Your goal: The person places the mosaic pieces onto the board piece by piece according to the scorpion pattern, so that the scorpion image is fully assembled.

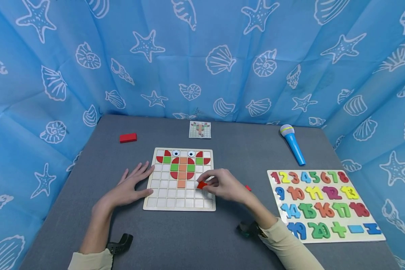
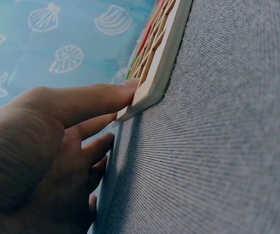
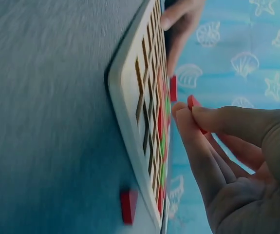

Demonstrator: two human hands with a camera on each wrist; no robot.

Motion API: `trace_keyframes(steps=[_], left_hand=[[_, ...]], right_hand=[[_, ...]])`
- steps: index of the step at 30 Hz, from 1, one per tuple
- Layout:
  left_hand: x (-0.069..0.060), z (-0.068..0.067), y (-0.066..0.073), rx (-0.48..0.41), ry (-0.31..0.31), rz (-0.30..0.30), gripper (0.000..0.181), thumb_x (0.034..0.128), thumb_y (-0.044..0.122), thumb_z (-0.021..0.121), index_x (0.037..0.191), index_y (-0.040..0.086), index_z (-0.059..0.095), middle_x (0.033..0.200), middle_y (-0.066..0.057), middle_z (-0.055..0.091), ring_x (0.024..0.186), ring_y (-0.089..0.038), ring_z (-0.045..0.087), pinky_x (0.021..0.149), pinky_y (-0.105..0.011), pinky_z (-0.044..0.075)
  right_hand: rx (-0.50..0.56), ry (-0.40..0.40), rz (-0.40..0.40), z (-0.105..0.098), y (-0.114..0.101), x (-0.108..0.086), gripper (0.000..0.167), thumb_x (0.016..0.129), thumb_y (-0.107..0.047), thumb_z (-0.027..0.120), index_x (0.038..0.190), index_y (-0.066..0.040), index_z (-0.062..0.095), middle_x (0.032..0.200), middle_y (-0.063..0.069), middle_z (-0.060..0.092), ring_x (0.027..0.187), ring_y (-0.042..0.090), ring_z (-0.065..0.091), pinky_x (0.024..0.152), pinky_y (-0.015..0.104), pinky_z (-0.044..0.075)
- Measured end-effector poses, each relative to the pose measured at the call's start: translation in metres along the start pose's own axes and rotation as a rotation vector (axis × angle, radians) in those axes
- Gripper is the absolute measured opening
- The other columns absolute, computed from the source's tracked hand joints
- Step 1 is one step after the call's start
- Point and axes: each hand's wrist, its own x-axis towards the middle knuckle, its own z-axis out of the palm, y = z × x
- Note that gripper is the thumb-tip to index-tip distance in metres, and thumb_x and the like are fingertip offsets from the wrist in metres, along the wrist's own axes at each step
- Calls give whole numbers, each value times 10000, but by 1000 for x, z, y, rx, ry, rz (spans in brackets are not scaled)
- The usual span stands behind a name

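Note:
A wooden grid board [image 1: 160, 203] lies on the table, with red, green and orange tiles and two eye pieces set into its upper cells. My left hand [image 1: 131, 187] rests at the board's left side, fingers spread, and the thumb [image 2: 101, 100] touches its rim in the left wrist view. Over the right part of the grid, my right hand [image 1: 226, 185] pinches a small red tile [image 1: 201, 185] between thumb and fingertips. The right wrist view shows this red tile [image 3: 193, 103] held above the board; the fingers cover much of its shape.
A small pattern card [image 1: 200, 129] lies behind the board. A red block [image 1: 128, 138] is at the back left, and another small red piece [image 1: 248, 188] is partly behind the right forearm. To the right are a toy microphone [image 1: 293, 146] and a number puzzle [image 1: 324, 217].

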Motion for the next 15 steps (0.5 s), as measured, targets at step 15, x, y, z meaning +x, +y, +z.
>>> trace_keyframes(steps=[15], left_hand=[[1,0,-1,8,-2,-11,896,1004,464,738,1721,145,306,1817,-235,166,1696,-522,26,1305,-772,-106]], right_hand=[[-110,-58,-60,36,-13,31,238,905,-129,889,1096,-27,791,889,35,774,754,-24,642,731,155,565]])
